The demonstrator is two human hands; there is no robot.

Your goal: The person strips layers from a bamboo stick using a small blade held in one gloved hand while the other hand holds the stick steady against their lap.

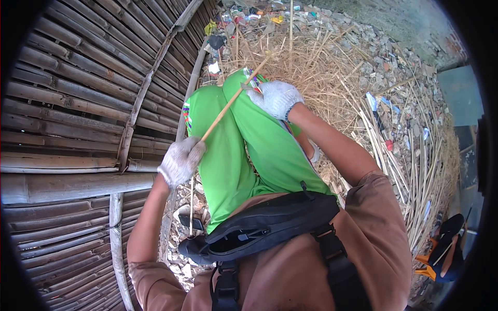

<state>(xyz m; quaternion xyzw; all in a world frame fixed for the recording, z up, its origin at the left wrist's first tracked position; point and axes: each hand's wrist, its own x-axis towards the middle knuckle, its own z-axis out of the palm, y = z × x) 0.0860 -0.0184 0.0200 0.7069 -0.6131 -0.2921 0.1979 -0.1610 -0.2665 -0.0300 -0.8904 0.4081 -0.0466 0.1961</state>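
A thin tan bamboo stick point(223, 114) slants across my lap, its far end pointing up and to the right. My left hand point(181, 160), in a white knitted glove, is closed around the near end of the stick. Higher up, my right hand point(277, 98) wears a matching glove and rests over the far knee of my green trousers point(218, 166). Its fingers are curled, and the fingertips meet the stick. Something small and greyish crosses the stick there; whether it is a tool or part of the glove I cannot tell.
A bamboo slat wall point(78, 103) rises close on the left. Straw-like shavings point(321, 78) cover the rubble ahead, with long split strips point(386, 155) at the right. A black waist bag point(270, 223) lies across my middle. A dark object with orange parts point(441, 254) stands lower right.
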